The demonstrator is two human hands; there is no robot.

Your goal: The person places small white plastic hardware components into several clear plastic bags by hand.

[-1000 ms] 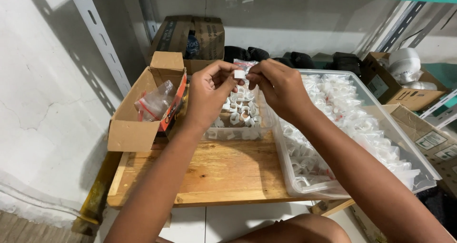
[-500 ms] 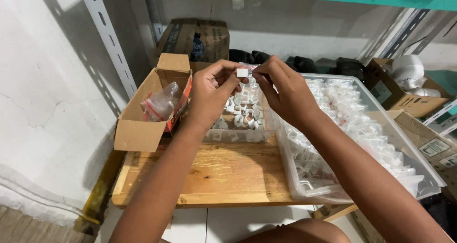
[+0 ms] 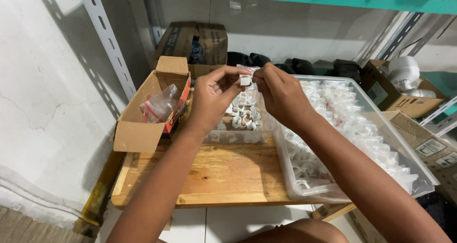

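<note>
Pinching from both sides, the left hand (image 3: 215, 96) and right hand (image 3: 281, 94) close their fingertips on a small white clip (image 3: 245, 80), held in the air above the small clear tub (image 3: 238, 136) of loose clips. It looks light, stiff and easily dropped, so a fingertip grip on its flat faces suits it. A thin plastic bag seems tucked behind it, though that is hard to tell. Right of the tub sits the large clear bin (image 3: 423, 171); left, an open cardboard box (image 3: 143, 133). Nearer than the tub, the wooden board (image 3: 214, 176) offers room.
</note>
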